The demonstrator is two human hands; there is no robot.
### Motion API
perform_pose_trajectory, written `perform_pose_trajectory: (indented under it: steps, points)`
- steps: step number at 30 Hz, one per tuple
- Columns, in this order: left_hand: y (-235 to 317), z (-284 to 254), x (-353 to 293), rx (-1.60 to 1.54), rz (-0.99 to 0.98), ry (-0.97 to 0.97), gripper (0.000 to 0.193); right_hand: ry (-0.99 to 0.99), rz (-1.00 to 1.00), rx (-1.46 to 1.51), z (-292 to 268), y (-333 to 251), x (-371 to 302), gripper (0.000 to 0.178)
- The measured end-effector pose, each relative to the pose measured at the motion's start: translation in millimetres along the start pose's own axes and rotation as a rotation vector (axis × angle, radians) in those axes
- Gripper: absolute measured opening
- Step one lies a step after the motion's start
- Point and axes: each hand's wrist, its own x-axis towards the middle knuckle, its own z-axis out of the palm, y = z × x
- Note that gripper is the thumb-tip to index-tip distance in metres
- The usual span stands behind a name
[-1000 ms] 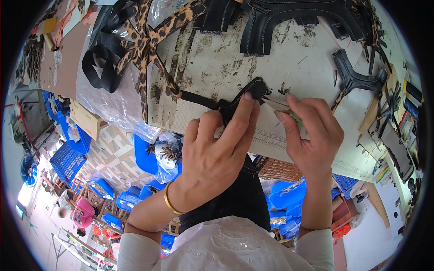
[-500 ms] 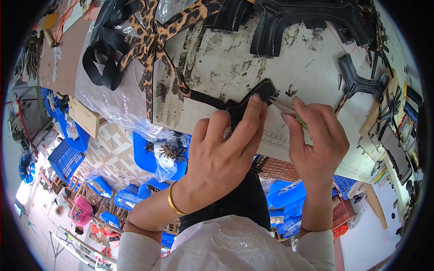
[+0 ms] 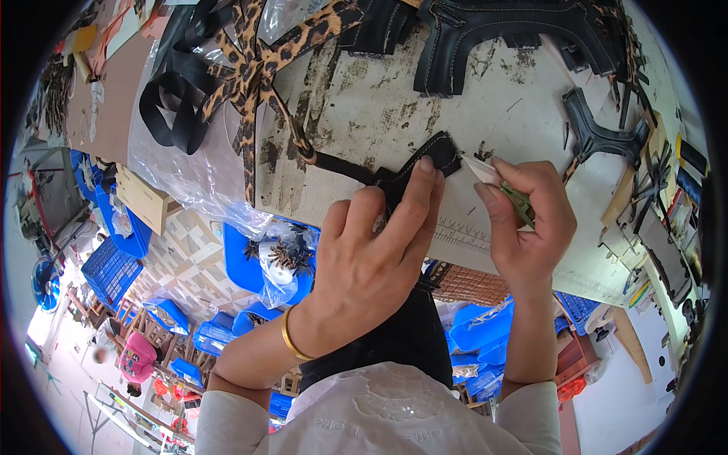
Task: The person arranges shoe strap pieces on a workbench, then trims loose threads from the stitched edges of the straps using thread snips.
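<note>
A black leather strap piece point(image 3: 444, 150) with stitched edges lies on the worktable, its stitched end pointing up and right. My left hand point(image 3: 371, 250) holds it from above, index finger and thumb together on it, other fingers bent. From its left side a narrow black strap point(image 3: 345, 168) runs to a leopard-print strap bundle point(image 3: 254, 68). My right hand point(image 3: 535, 216) is closed around small thread snips point(image 3: 517, 199) with a green grip and pale pointed blades. The blade tips are close to the right edge of the leather end. Part of the piece is hidden under my left hand.
More black stitched leather pieces point(image 3: 485, 34) lie at the far side, and a Y-shaped one point(image 3: 599, 133) at the right. Black ribbon point(image 3: 178, 106) rests on clear plastic at left. A printed ruler scale point(image 3: 466, 233) runs along the near edge. Blue bins point(image 3: 243, 258) stand below.
My right hand has turned slightly, and the snips' tips have drawn a little right from the leather's edge. More of the green grip shows. My left hand has stayed nearly still.
</note>
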Motion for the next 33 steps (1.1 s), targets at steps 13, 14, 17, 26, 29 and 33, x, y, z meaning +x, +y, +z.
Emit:
perform_pose_trajectory:
  steps: [13, 14, 17, 26, 29, 33]
  points:
    - [7, -1, 0, 0.033, -0.035, -0.024, 0.048, -0.086, -0.096, -0.279, -2, -12, 21, 0.029]
    - [6, -1, 1, 0.027, -0.027, -0.021, 0.048, -0.087, -0.097, -0.28, -3, -13, 22, 0.029]
    - [6, -1, 1, 0.025, -0.019, -0.013, 0.048, -0.11, -0.079, -0.297, -5, -18, 24, 0.029]
    - [8, 2, -2, 0.001, -0.03, -0.013, 0.05, -0.138, -0.134, -0.547, 2, -23, 19, 0.021]
    - [8, 5, -4, -0.029, -0.053, 0.004, 0.053, -0.14, -0.103, -0.35, 3, -7, 17, 0.019]
    - [13, 8, -10, 0.028, -0.119, 0.026, 0.059, -0.103, -0.012, -0.11, 5, -5, 18, 0.019]
